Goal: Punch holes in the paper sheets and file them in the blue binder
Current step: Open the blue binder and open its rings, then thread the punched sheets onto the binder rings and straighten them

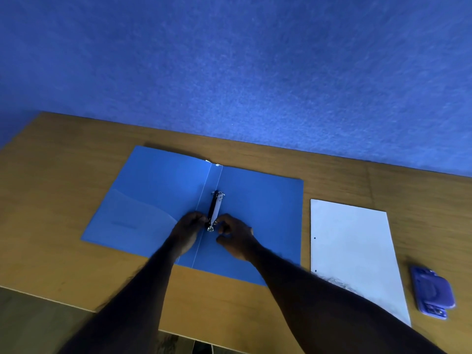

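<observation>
— What was the step when you paused there?

— Opening the rings, as I judged it. The blue binder (255, 200) lay spread flat on the wooden table (63, 175), and I had both hands at the near end of the ring mechanism (215, 209) on the spine. To do it well I'd pull the two ring halves apart evenly, one side each, keeping the covers pressed flat so the spine didn't lift or twist.

— And the fingers?

— My left hand (190, 226) sat at nine o'clock of the lower ring, fingers curled close, tips touching the mechanism's edge. My right hand (236, 236) was at three o'clock, fingers half curled, thumb and forefinger pinched near the ring. Whether either truly gripped metal I couldn't tell; it was blurred.

— The sheets?

— The paper sheets (355, 251) lay at three o'clock of the binder, just beside it, already showing holes along the left edge. The purple hole punch (431, 292) sat beyond them at four o'clock, untouched.
</observation>
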`<state>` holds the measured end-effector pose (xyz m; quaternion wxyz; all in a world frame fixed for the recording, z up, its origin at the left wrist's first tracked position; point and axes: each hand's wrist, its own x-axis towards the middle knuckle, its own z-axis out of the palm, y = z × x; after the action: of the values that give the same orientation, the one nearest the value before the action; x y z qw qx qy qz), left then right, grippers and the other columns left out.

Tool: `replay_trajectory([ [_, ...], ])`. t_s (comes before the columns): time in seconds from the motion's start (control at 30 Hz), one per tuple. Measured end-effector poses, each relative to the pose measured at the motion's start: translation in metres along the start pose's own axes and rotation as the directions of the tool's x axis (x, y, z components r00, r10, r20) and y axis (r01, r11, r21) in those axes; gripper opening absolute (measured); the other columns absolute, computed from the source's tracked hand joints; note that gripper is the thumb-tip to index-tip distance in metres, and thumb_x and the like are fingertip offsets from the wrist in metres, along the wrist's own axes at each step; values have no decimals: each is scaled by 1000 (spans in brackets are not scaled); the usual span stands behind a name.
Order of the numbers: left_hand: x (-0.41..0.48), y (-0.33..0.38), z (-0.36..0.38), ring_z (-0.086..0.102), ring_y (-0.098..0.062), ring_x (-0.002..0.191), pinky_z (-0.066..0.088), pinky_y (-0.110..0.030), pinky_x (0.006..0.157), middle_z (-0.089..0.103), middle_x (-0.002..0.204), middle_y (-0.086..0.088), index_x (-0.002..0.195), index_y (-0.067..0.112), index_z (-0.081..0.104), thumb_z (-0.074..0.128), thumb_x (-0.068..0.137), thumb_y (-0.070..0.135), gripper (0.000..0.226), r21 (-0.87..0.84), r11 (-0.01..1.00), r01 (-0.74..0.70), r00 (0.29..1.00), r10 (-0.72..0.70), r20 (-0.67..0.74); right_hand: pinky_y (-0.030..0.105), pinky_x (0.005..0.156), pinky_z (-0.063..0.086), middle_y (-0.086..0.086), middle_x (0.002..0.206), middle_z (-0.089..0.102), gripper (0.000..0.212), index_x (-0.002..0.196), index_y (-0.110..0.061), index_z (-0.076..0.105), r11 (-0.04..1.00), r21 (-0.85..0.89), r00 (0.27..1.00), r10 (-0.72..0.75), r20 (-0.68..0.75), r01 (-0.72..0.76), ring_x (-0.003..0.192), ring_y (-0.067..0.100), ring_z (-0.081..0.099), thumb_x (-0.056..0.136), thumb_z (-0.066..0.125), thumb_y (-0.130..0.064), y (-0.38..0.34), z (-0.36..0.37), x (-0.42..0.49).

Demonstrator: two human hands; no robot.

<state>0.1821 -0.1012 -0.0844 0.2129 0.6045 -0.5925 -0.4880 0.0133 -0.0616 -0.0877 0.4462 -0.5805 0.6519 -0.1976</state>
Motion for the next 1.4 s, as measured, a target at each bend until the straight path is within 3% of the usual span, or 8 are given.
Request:
replay_trajectory([
  [0.23,-4,5,4,57,-4,77,43,-21,66,68,84,5,80,26,68,61,89,15,16,-38,998,48,988,-53,-144,37,95,49,-17,83,63,40,100,-45,53,993,106,998,53,45,-57,89,6,64,73,71,-22,-3,-2,0],
  [0.43,-15,19,16,55,-3,62,37,-5,54,59,63,15,69,24,66,64,84,7,23,117,992,-56,935,93,-342,17,43,46,-11,78,64,33,107,-33,58,977,213,999,28,-42,-19,65,8,60,79,63,-16,-12,-26,-8],
  [0.6,-27,35,25,59,12,72,38,-7,59,60,67,20,67,30,61,60,85,8,28,113,987,-118,909,153,-389,25,43,42,-2,77,64,28,101,-30,61,962,274,983,54,-177,-3,57,12,54,82,59,-11,3,-54,-24],
  [0.77,-44,49,44,62,-9,83,40,-8,67,67,92,0,89,13,71,59,88,10,12,103,986,-129,902,160,-400,14,54,45,-10,72,62,23,98,-28,63,970,234,941,24,-337,59,62,-3,56,85,66,-9,40,-92,-65],
  [0.9,-62,69,83,61,-15,89,40,-4,77,63,92,-1,94,10,69,64,87,6,10,224,913,-341,893,389,-226,14,65,48,-5,78,67,20,94,-23,66,980,194,839,149,-523,-53,72,8,63,84,68,-6,83,-127,-112],
  [0.97,-68,79,113,60,-18,97,47,-20,85,63,99,-4,100,10,68,64,87,12,14,316,838,-444,875,481,-47,22,66,49,-4,78,68,15,94,-18,68,980,150,740,199,-642,-133,71,7,63,84,69,-8,108,-145,-139],
  [1.13,-77,87,179,38,-16,134,31,-33,109,44,144,4,133,25,52,56,89,39,46,518,641,-566,822,483,301,36,79,50,11,99,70,26,106,-6,65,906,206,552,393,-735,-371,94,31,65,83,72,-16,156,-173,-183],
  [1.4,-80,73,211,33,-23,138,32,-41,107,39,148,2,139,27,45,51,90,44,53,701,438,-563,823,380,423,42,87,47,19,109,63,41,108,2,60,816,203,514,512,-688,-541,109,36,56,80,74,-23,178,-178,-211],
])
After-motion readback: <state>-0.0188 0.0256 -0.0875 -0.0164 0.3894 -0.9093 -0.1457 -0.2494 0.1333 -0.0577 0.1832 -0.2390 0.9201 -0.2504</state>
